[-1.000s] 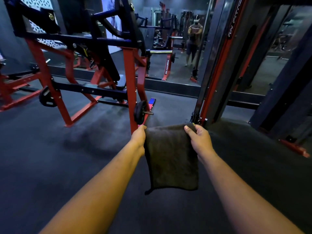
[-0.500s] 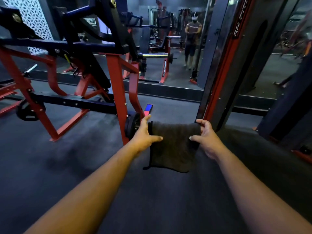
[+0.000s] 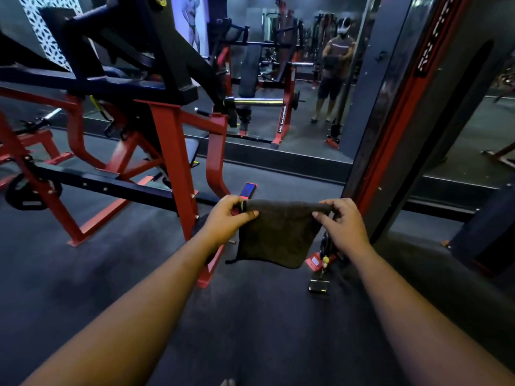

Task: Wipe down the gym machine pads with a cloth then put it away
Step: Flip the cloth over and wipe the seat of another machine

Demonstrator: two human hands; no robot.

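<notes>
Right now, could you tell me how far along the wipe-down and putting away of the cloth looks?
Whether the pads are already wiped cannot be read from this view. In hand: the left hand and right hand pinch the top corners of the dark cloth, which hangs doubled over in mid-air above the floor, beside the red machine frame. Left: the cloth is not yet put away.
</notes>
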